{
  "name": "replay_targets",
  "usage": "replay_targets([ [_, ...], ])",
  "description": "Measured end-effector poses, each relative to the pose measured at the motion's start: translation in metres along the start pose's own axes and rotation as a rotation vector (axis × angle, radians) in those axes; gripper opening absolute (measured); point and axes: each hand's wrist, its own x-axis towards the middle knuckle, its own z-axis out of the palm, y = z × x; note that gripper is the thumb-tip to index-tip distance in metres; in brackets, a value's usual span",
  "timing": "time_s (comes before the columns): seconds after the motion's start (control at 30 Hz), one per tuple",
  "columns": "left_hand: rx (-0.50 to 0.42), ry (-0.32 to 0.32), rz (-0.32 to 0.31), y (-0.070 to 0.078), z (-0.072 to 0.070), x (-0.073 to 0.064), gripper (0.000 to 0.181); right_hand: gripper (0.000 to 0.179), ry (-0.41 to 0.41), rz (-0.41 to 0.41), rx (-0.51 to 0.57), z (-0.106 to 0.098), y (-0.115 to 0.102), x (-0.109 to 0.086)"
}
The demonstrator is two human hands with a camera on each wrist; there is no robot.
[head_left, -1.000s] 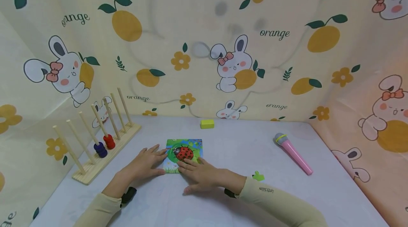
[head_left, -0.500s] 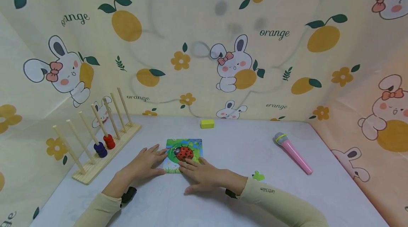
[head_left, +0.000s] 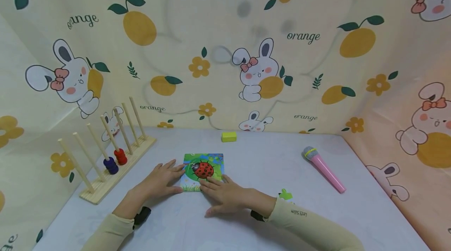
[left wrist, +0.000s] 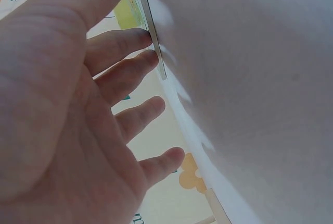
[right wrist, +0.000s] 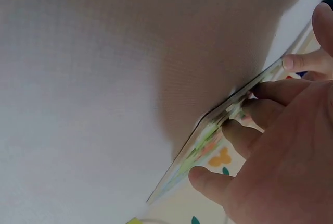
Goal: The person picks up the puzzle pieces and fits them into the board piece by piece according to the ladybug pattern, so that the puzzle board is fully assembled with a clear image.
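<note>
A square ladybug picture puzzle [head_left: 203, 168] lies flat mid-table. My left hand [head_left: 160, 182] touches its left edge, fingers extended; in the left wrist view the left hand's [left wrist: 78, 114] fingertips meet the thin board edge. My right hand [head_left: 225, 196] lies over the puzzle's lower right corner with its fingers straight, hiding part of the picture. The right wrist view has the right hand [right wrist: 281, 146] with fingertips on the board's face [right wrist: 200, 148], its thumb apart. A small green flat piece [head_left: 285, 194] lies beyond the right sleeve, which partly hides it.
On the left stands a wooden peg rack [head_left: 119, 174] with blue rings [head_left: 110, 165] and red rings [head_left: 120, 157]. A yellow-green block [head_left: 229, 137] sits at the back. To the right lies a pink toy microphone [head_left: 325, 170]. Printed cloth [head_left: 225, 20] hangs behind the white table.
My right hand has slid slightly to the right across the puzzle, uncovering a little more of the picture. The left hand and the puzzle have stayed in place.
</note>
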Motion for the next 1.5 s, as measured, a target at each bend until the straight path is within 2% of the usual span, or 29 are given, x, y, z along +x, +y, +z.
replay_targets([
  [0.23,-0.005,0.008,0.007,0.003,-0.003,-0.001,0.068,0.081,0.026,-0.005,0.043,0.002,0.005,-0.001],
  [0.37,-0.033,0.004,0.006,0.005,-0.005,-0.001,0.068,0.071,0.146,-0.001,0.069,-0.002,0.021,-0.014],
  [0.5,-0.031,-0.001,0.002,0.005,-0.004,-0.001,0.068,0.045,0.240,0.049,0.153,-0.011,0.051,-0.043],
  [0.63,-0.012,-0.002,0.002,0.003,-0.003,-0.001,0.068,0.031,0.208,0.170,0.317,-0.017,0.081,-0.086],
  [0.8,-0.013,-0.002,0.007,0.003,-0.003,0.000,0.068,0.040,0.129,0.320,0.458,-0.013,0.102,-0.133],
  [0.93,-0.018,-0.007,0.000,0.004,-0.003,0.000,0.068,0.050,0.132,0.313,0.476,-0.004,0.110,-0.157],
  [1.1,-0.018,-0.006,0.003,0.005,-0.003,-0.001,0.068,0.050,0.180,0.308,0.489,0.005,0.115,-0.168],
  [1.27,-0.020,-0.011,-0.003,0.004,-0.001,-0.001,0.068,0.049,0.203,0.319,0.495,0.007,0.117,-0.170],
  [1.5,-0.012,-0.011,-0.009,0.002,-0.001,0.001,0.069,0.046,0.213,0.287,0.510,0.006,0.118,-0.169],
])
